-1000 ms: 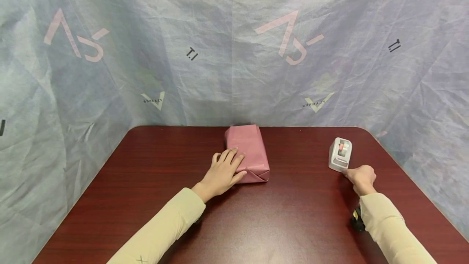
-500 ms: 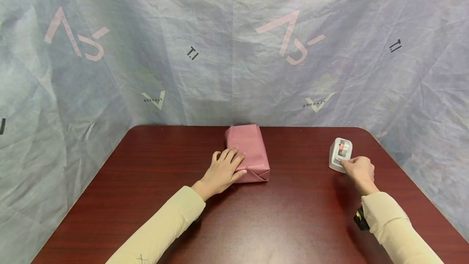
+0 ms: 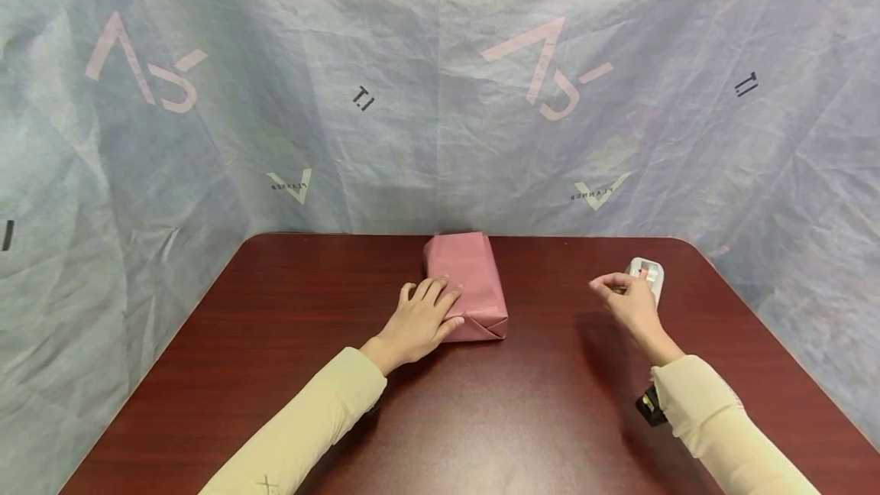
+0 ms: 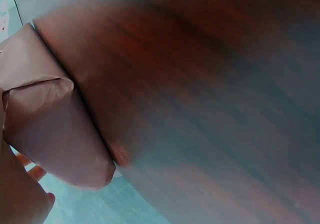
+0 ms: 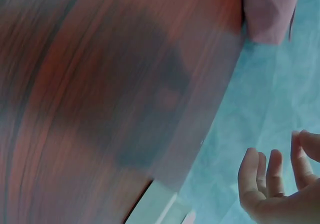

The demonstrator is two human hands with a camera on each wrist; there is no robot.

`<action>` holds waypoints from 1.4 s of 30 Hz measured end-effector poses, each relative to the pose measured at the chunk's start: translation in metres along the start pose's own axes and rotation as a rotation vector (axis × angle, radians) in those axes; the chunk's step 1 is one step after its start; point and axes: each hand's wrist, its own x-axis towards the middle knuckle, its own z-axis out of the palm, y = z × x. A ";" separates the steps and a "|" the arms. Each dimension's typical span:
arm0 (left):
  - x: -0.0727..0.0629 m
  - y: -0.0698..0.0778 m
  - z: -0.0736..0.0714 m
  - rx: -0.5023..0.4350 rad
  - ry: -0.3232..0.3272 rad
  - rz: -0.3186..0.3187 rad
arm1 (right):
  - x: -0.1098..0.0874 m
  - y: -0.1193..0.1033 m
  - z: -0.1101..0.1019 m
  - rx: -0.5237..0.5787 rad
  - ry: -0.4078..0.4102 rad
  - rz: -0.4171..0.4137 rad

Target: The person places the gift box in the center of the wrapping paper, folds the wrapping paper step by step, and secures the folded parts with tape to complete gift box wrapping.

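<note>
A pink paper-wrapped box lies on the table near its far edge. My left hand rests on the box's near left corner, fingers spread over the top and thumb at the front end. In the left wrist view the folded paper end shows beside that hand. My right hand is raised above the table, left of a white tape dispenser and partly covering it. Its thumb and forefinger pinch at the tips, other fingers held apart; the tape piece between them is too thin to make out.
The dark red wooden table has rounded far corners. A wrinkled grey printed cloth hangs right behind it and along both sides. A small black device sits under the right sleeve cuff.
My right hand has come up from the near end of the tape dispenser and swung left, thumb and forefinger still together. The left hand and box have stayed put.
</note>
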 end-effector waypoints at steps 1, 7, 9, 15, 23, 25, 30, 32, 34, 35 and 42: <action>0.000 0.000 0.000 0.000 0.004 0.001 | 0.000 -0.002 0.004 0.014 -0.016 -0.013; 0.000 0.000 0.001 0.004 0.007 -0.003 | -0.002 -0.017 0.028 0.020 -0.067 -0.086; 0.000 0.000 0.001 0.002 0.002 -0.004 | -0.004 -0.022 0.036 0.019 -0.078 -0.107; 0.000 0.000 0.002 0.003 0.013 0.005 | -0.010 -0.036 0.059 0.020 -0.101 -0.177; 0.000 -0.001 0.001 0.002 0.022 0.005 | -0.018 -0.054 0.085 0.043 -0.159 -0.281; -0.001 0.000 0.000 -0.004 0.026 0.005 | -0.019 -0.058 0.090 0.055 -0.180 -0.311; -0.001 -0.001 -0.001 -0.013 0.029 -0.001 | -0.021 -0.065 0.101 0.047 -0.233 -0.367; -0.001 -0.001 0.000 -0.012 0.024 -0.005 | -0.022 -0.067 0.105 0.039 -0.249 -0.378; -0.001 -0.001 0.000 -0.014 0.020 -0.006 | -0.023 -0.069 0.108 0.029 -0.259 -0.388; -0.001 -0.001 0.000 -0.015 0.020 -0.005 | -0.023 -0.070 0.109 0.021 -0.258 -0.395; -0.001 -0.001 -0.001 -0.020 0.020 0.006 | -0.023 -0.071 0.116 0.010 -0.255 -0.442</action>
